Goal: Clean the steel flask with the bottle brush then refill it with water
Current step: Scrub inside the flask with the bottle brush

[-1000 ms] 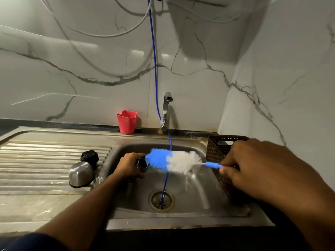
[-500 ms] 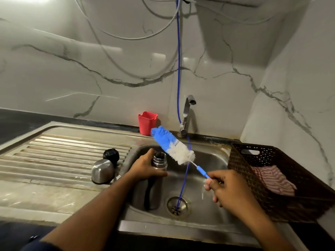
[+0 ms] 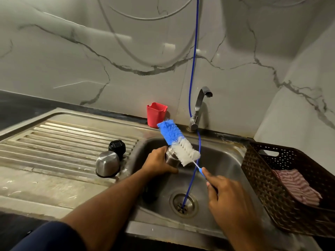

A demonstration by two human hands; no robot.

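Head view puts the flask [image 3: 171, 157] upright in the sink [image 3: 223, 160], near its 10 o'clock corner, mouth open. Our left hand [image 3: 157, 163] wraps its neck, we judge to steady it for the brush [image 3: 178, 142]. Our right hand [image 3: 228, 198] pinches the brush's thin blue handle low down; the bristle head slants up toward 11 o'clock, its white part across the flask's mouth and its blue tip above, not inside. That long reach probably gives room to swing the tip round and down into the opening.

Half a second ago the brush stood a little clear of the flask; now it overlaps the mouth, and our right hand has slid slightly back.

At 9 o'clock from the flask, the steel cup [image 3: 107, 163] lies inverted on the surface [image 3: 54, 178], the black stopper [image 3: 117, 147] just behind, likely set aside to drain. A blue hose [image 3: 193, 69] hangs into the drain [image 3: 183, 205]; the tap [image 3: 200, 105] shows no water running.
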